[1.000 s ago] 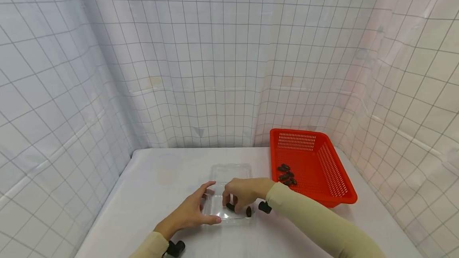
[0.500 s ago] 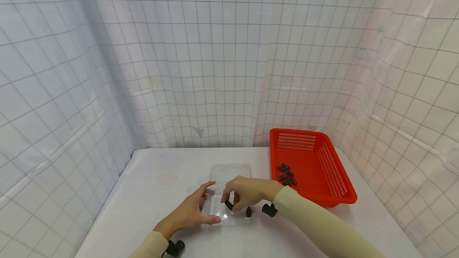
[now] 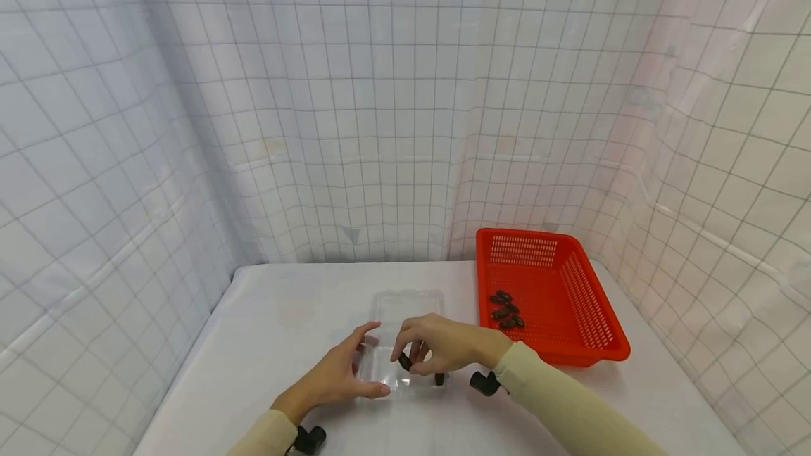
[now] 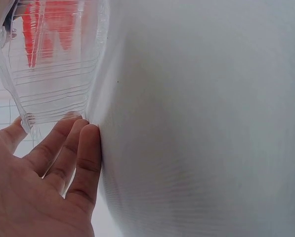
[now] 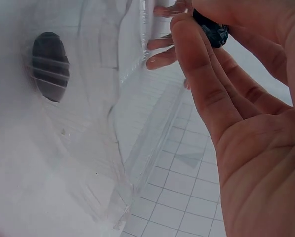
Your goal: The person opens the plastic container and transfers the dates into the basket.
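My right hand (image 3: 446, 343) pinches a dark, oval, date-like piece (image 3: 404, 361) between thumb and fingertips, over a clear plastic box (image 3: 415, 391). Up close in the right wrist view, the held piece (image 5: 214, 32) looks glossy and wrinkled, partly covered by the fingers. A second dark oval piece (image 5: 50, 66) lies at the box's right end, seen through its wall. My left hand (image 3: 338, 374) is spread around the box's left end, thumb near the front edge and index finger near the back. In the left wrist view its fingertips (image 4: 90, 133) rest against the ribbed box end.
The box's clear lid (image 3: 408, 303) lies opened out behind it. A red perforated basket (image 3: 557, 287) stands at the right with several dark oval pieces (image 3: 507, 312) inside. White gridded curtains (image 3: 380, 90) enclose the white table (image 3: 285, 315) at back and sides.
My right hand has lifted the piece slightly and drawn a little to the right, turning the piece more upright. The left hand has stayed in place.
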Action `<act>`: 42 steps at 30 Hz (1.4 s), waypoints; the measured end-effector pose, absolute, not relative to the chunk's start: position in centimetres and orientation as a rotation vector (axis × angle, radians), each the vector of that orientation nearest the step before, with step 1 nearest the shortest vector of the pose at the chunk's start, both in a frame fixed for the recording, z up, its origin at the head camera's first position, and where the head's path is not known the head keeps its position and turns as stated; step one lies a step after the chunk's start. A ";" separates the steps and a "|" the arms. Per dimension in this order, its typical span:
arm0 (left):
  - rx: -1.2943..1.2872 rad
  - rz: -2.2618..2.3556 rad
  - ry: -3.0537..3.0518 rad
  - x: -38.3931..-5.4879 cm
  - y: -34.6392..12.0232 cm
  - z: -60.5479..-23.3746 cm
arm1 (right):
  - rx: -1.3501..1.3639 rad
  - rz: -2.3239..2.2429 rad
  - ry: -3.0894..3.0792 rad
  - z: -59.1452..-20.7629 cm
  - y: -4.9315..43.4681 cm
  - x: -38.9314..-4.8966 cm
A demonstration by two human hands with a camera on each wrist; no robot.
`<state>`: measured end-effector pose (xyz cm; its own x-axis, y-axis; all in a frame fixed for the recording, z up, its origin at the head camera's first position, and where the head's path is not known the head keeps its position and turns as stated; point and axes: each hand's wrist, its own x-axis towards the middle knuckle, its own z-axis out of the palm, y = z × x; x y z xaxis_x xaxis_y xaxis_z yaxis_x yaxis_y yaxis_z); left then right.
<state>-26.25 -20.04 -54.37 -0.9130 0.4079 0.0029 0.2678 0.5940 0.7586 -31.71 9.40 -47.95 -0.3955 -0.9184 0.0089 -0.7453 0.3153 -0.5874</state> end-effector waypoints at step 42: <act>0.570 1.228 2.677 -25.8 -19.7 -54.3 | -1.492 -0.907 2.605 -44.9 17.5 -31.5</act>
<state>-25.80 -19.72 -54.32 -0.9180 0.3954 0.0289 0.2799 0.5947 0.7537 -31.52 17.49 -44.88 -0.5473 -0.7922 0.2702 -0.7887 0.3801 -0.4832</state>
